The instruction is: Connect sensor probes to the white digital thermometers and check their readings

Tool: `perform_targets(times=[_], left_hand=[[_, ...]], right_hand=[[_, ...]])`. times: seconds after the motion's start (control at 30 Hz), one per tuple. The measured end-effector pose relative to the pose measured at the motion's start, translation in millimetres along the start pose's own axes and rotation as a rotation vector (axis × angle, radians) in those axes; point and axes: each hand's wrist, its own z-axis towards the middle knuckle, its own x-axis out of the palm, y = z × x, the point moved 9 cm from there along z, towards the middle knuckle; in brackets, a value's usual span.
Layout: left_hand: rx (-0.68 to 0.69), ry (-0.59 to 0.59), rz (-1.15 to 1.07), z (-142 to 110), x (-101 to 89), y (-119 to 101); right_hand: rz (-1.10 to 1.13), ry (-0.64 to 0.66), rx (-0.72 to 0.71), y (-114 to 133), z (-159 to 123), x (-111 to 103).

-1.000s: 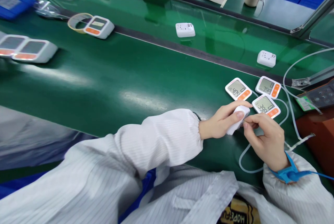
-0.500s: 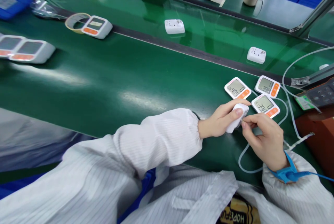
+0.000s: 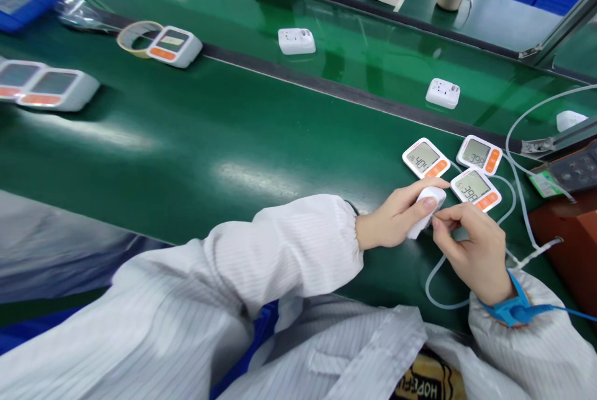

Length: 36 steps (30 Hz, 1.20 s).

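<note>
My left hand (image 3: 401, 213) grips a white blood pressure monitor (image 3: 425, 210) tilted on its edge, thumb on one face; its screen is turned away from view. At the monitor's lower right side, my right hand (image 3: 471, 244) is closed in a pinch. Whatever sits between those fingertips is hidden. A clear air tube (image 3: 433, 300) loops up from below toward the right hand. Just beyond the hands lie three monitors with lit screens and orange buttons: one at left (image 3: 426, 158), one at back right (image 3: 479, 155) and one nearest (image 3: 476, 189), which is close to my left fingertips.
Behind the bench's dark rail, white units (image 3: 296, 41) lie on a green belt (image 3: 364, 70). A tape roll (image 3: 140, 39) and a monitor (image 3: 175, 46) rest at the rail. More monitors (image 3: 58, 89) are far left. An orange-brown box (image 3: 566, 226) and tubing (image 3: 515, 170) stand right. A blue cord (image 3: 569, 311) trails from my right wristband.
The white units on the belt have shifted left, and another shows more fully at the right edge. Both hands and the held monitor stay nearly still.
</note>
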Motion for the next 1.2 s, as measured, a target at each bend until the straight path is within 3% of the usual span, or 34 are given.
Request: perform_targets(times=[0.1, 0.2, 0.47, 0.67, 0.73, 0.9, 1.2], left_hand=[[0.016, -0.01, 0.056, 0, -0.4, -1], [0.118, -0.038, 0.169, -1, -2.4, -10], [0.368, -0.071, 0.405, -8, -3.0, -30], [0.482, -0.112, 0.398, -11, -5.6, -36], [0.466, -0.108, 0.339, -10, -6.1, -36], [0.279, -0.073, 0.109, -5, -5.9, -23], [0.185, -0.094, 0.046, -3, -7.3, -20]], right_hand=[[-0.03, -0.009, -0.026, 2, -2, 0], [-0.042, -0.031, -0.049, 4, -4, 0], [0.132, 0.031, 0.136, -9, -4, 5], [0.167, 0.041, 0.172, -13, -3, 6], [0.144, 0.032, 0.163, -11, -3, 4], [0.112, 0.024, 0.117, -5, -4, 2], [0.09, -0.04, 0.053, -1, -4, -5]])
